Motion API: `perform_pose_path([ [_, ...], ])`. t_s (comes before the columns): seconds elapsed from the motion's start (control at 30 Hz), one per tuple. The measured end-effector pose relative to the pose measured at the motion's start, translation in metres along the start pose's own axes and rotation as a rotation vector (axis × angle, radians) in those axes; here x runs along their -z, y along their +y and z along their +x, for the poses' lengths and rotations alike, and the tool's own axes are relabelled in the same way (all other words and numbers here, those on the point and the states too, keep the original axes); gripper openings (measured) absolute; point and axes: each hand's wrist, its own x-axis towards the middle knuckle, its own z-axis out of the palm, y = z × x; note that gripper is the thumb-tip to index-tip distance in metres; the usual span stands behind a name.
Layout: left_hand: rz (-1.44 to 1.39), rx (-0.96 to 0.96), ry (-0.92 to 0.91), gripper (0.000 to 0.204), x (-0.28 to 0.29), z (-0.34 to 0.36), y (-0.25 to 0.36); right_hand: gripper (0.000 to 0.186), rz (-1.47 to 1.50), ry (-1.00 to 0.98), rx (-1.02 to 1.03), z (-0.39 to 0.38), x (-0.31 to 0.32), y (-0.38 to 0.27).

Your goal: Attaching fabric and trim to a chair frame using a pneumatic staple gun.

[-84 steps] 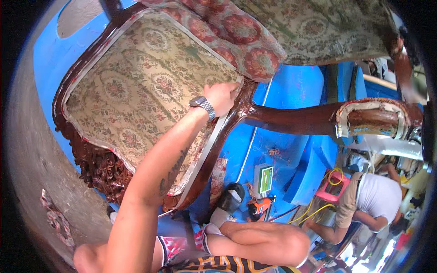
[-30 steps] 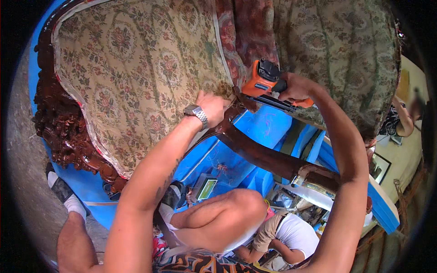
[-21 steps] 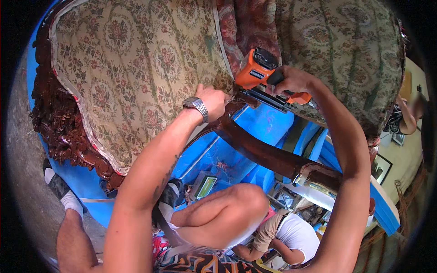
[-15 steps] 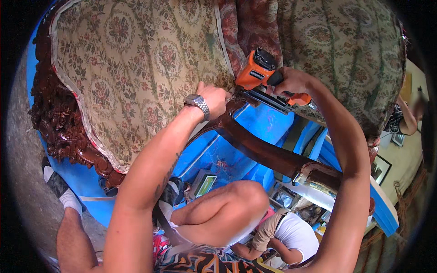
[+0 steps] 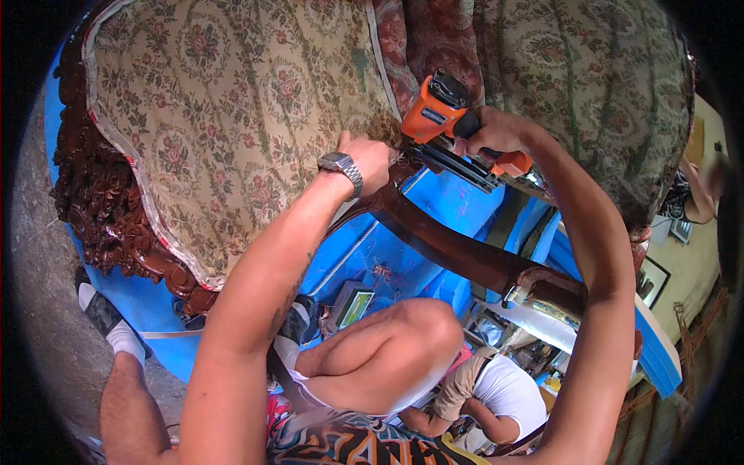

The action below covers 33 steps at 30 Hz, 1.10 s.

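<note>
My right hand (image 5: 496,132) is closed round the handle of an orange and black staple gun (image 5: 431,116). The gun's nose is at the lower corner of the floral upholstery fabric (image 5: 256,101), where it meets a dark carved wooden furniture frame (image 5: 434,240). Just left of the nose, my left hand (image 5: 368,160), below a metal wristwatch, is closed at the fabric's edge. Its fingers seem to pinch that edge, though their tips are partly hidden. Strips of reddish patterned fabric (image 5: 434,35) run between this panel and a second floral panel (image 5: 589,101) on the right.
Glossy carved wood (image 5: 108,225) borders the left panel. Blue sheeting or a blue surface (image 5: 411,271) lies beneath the frame. A small boxed item (image 5: 353,306) lies near my foot. A person in a white shirt (image 5: 508,399) bends low behind; another person's arm (image 5: 697,194) shows far right.
The staple gun has tilted and shifted very slightly, its top moving up and left. My left hand stays at the fabric's edge, and the whole view has shifted a little.
</note>
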Motion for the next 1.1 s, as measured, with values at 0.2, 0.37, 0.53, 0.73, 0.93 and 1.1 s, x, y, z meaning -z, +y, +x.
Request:
perform_pose_path([
  [0.2, -0.016, 0.043, -0.183, 0.042, 0.013, -0.003, 0.010, 0.019, -0.059, 0.008, -0.068, -0.003, -0.003, 0.001],
  [0.37, 0.053, 0.018, -0.114, 0.034, 0.010, -0.012, 0.008, 0.013, -0.247, 0.006, -0.156, -0.006, 0.000, -0.025],
  [0.53, 0.126, -0.037, 0.018, 0.038, 0.017, -0.028, 0.002, 0.016, -0.190, 0.065, -0.236, -0.023, -0.010, -0.061],
  [0.73, 0.072, -0.163, -0.014, 0.038, 0.020, -0.029, -0.019, 0.014, 0.006, 0.126, -0.199, -0.026, -0.009, -0.048],
  [0.93, 0.078, -0.213, -0.022, 0.033, 0.020, -0.025, -0.039, 0.014, 0.063, 0.213, -0.235, -0.030, -0.004, -0.078],
  [1.1, 0.075, -0.183, -0.114, 0.031, 0.027, -0.016, -0.040, 0.014, 0.107, 0.176, -0.202, -0.018, -0.003, -0.078],
])
